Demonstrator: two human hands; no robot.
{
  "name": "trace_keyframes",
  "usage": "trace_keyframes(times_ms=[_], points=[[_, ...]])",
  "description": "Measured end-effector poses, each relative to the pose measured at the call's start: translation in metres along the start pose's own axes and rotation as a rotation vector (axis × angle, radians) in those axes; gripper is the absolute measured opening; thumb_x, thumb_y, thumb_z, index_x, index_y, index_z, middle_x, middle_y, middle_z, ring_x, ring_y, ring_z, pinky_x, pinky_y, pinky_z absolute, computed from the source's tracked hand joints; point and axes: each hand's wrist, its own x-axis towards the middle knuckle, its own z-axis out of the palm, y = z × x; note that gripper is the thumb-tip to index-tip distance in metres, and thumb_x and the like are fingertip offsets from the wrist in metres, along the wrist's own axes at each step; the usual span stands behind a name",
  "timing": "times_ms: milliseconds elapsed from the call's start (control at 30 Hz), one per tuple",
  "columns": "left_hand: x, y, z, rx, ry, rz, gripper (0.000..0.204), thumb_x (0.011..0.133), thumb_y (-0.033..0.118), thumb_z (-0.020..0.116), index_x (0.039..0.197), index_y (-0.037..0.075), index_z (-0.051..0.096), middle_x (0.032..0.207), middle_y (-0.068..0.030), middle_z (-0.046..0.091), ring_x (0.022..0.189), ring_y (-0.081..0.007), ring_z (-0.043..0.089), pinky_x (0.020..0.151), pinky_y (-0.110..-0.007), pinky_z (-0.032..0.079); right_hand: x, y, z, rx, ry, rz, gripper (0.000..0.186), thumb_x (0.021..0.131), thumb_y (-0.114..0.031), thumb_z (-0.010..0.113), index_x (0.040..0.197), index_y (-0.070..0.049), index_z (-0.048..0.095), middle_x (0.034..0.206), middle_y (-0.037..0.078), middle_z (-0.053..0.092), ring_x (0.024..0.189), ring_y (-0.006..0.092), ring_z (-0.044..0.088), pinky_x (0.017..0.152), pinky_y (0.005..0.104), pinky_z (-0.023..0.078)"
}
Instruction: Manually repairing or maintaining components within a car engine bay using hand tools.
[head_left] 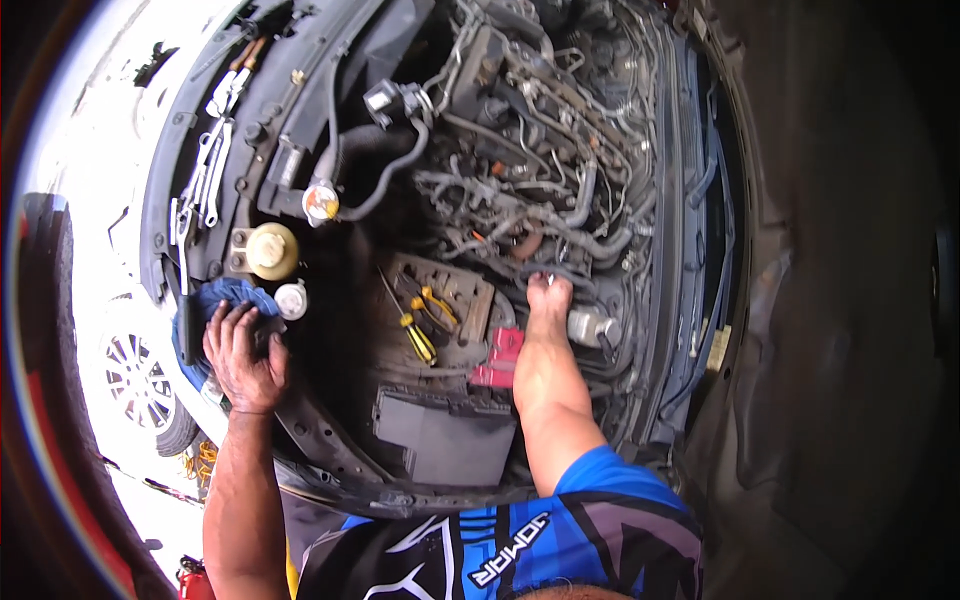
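Observation:
My left hand [245,360] lies on a crumpled blue cloth [225,294] at the car's front edge, fingers stretched out and the thumb apart. Beside it, a ratchet with a black handle [188,330] rests along the front panel. Deep among hoses and wiring of the engine [530,150], my right hand [549,296] reaches in with its fingers curled downward. Whatever the fingertips grip is hidden from view. A white-capped reservoir [592,327] sits just right of that wrist, and a red plastic cover [499,358] is to its left.
Pliers with yellow handles [438,305] and a yellow screwdriver [418,342] lie on the battery tray [470,300]. Several wrenches [207,175] rest along the front panel. Nearby are a yellowish reservoir [272,250], a white cap [291,300] and a black box cover [450,440].

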Motion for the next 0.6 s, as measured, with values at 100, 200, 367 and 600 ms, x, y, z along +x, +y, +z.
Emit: trace_keyframes(times_ms=[100,200,367,600], points=[[-0.009,-0.008,0.002,0.064,-0.022,-0.018,0.037,0.081,0.025,0.061,0.112,0.005,0.062,0.121,-0.0114,0.062,0.126,-0.0359,0.049,0.107,-0.048,0.031,-0.02,0.018,0.02,-0.065,0.059,0.044,0.007,0.089,-0.021,0.055,0.085,-0.017,0.058,0.074,-0.002,0.054,0.068,0.0155,0.047,0.065,0.034,0.038],[-0.01,-0.011,0.01,0.077,-0.014,0.013,0.038,0.082,0.026,0.061,0.114,0.006,0.062,0.122,-0.0096,0.062,0.126,-0.0349,0.049,0.107,-0.047,0.031,-0.029,0.015,0.025,-0.099,0.067,0.078,0.006,0.089,-0.023,0.061,0.089,-0.018,0.059,0.075,-0.003,0.051,0.066,0.0148,0.046,0.06,0.0312,0.036],[-0.01,-0.009,0.012,0.075,-0.031,0.032,0.038,0.084,0.028,0.06,0.114,0.006,0.063,0.121,-0.0102,0.063,0.125,-0.0358,0.049,0.107,-0.047,0.032,-0.023,0.01,0.013,-0.113,-0.008,0.1,0.016,0.09,-0.033,0.06,0.097,-0.019,0.056,0.088,-0.002,0.054,0.081,0.0168,0.048,0.075,0.035,0.034],[-0.01,-0.008,0.009,0.074,-0.045,0.025,0.038,0.083,0.028,0.06,0.114,0.006,0.062,0.121,-0.0113,0.062,0.125,-0.0362,0.049,0.107,-0.048,0.031,-0.01,0.007,0.008,-0.114,-0.101,0.168,0.012,0.092,-0.026,0.056,0.101,-0.018,0.061,0.097,-0.001,0.063,0.097,0.0181,0.056,0.095,0.0383,0.033]])
